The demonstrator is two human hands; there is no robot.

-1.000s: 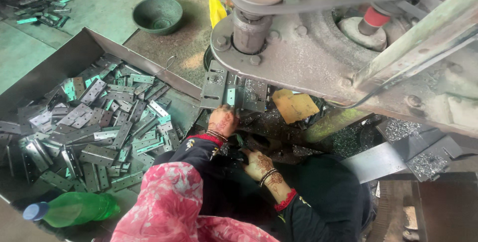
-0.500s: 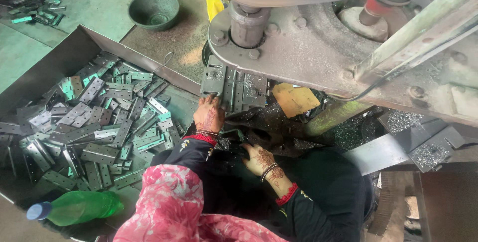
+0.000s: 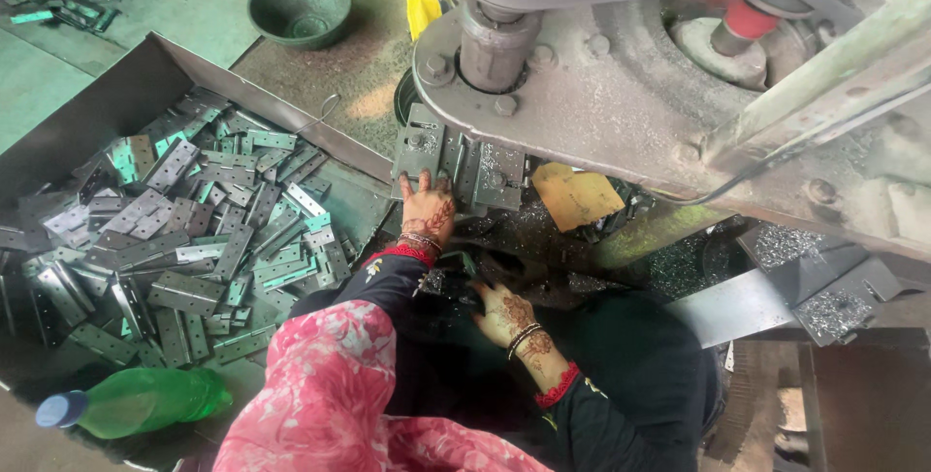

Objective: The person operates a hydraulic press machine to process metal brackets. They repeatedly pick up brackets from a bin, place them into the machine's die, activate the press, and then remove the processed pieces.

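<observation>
Your left hand (image 3: 427,212) presses spread fingers on the press's die block (image 3: 456,162); your right hand (image 3: 504,312), fingers loosely apart, rests below it.

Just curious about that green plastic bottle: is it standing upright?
No, the green bottle lies on its side beside the tray of metal hinges, its blue cap pointing left.

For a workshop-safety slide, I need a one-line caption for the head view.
Left hand reaches to the press die, right hand lower, beside a tray of metal hinge plates.
</observation>
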